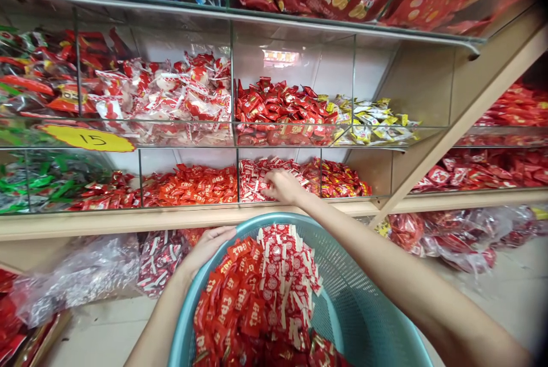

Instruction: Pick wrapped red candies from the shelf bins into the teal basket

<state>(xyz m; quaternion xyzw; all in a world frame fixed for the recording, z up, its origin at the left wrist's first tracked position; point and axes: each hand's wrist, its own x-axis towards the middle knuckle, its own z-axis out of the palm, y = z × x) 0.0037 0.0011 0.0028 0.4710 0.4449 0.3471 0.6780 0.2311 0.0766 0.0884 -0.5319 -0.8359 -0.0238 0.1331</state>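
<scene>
My left hand grips the far rim of a teal plastic basket held in front of me. The basket holds a heap of small red and red-and-white wrapped candies. My right hand reaches over the basket into a glass shelf bin of red-and-white candies, fingers curled down onto the sweets. Whether it holds any is hidden.
Glass-fronted bins of red, white, yellow and green wrapped sweets fill the shelves. A yellow oval tag reading 15 sticks on the left glass. Plastic bags of candy lie on the floor under the wooden shelf edge. A slanted wooden post stands right.
</scene>
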